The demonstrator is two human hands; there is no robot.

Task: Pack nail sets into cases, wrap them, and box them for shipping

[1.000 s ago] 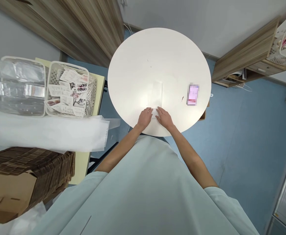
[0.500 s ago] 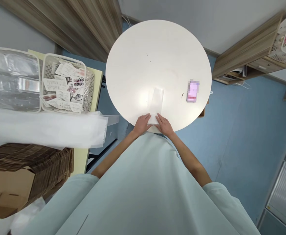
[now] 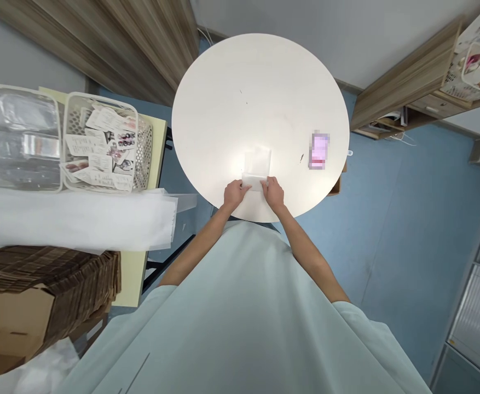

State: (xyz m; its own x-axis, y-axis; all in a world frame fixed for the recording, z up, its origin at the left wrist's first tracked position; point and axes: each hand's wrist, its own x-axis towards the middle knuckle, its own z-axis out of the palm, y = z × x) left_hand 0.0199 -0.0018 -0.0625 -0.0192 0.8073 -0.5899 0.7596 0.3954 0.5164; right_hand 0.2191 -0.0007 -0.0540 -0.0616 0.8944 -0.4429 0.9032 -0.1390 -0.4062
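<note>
Lighting is bright. Glare whitens the near half of the round tabletop [image 3: 260,76], weakening the outline of the translucent sheet [image 3: 258,161] (edges barely legible). Wide-angle distortion stretches the periphery; pixelation obscures the pink item [image 3: 318,150].

Whitish sheet [image 3: 258,162], off-white table [image 3: 260,76], blue floor [image 3: 416,202]

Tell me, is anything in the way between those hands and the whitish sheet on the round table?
Nothing visible is: the left hand and right hand both hold the near end of the whitish sheet. The pixelated pink item lies off to the right on the round table, clear of both.
</note>
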